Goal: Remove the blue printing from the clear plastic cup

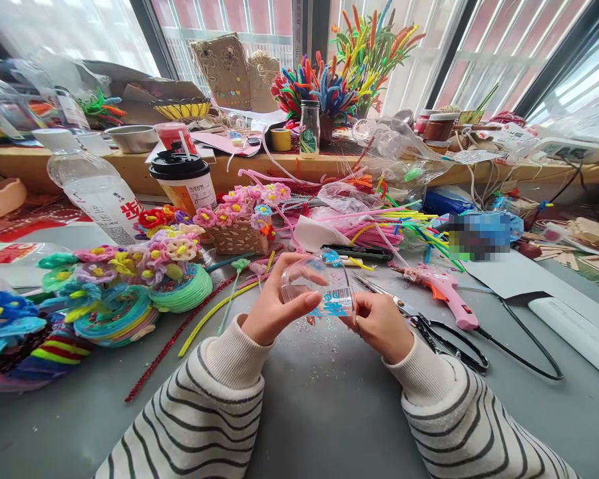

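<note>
A clear plastic cup (338,301) with blue print and a barcode is held on its side above the grey table. My left hand (283,293) grips its rounded left end, thumb in front and fingers behind. At the right edge of the cup, my right hand (379,320) is closed in a pinch; its fingertips are partly hidden. Just beyond the right hand lie black-handled scissors (452,342), their blades pointing away to the left. A pink glue gun (446,293) rests farther right. Small glittery bits are scattered on the table below the cup.
Pipe-cleaner flower pots (180,289) crowd the left, near a woven flower basket (237,233), a plastic bottle (92,186) and a lidded paper cup (184,179). A box cutter (364,253) and pipe-cleaner bundles (374,229) lie behind my hands. The glue gun's cord (524,359) loops at right.
</note>
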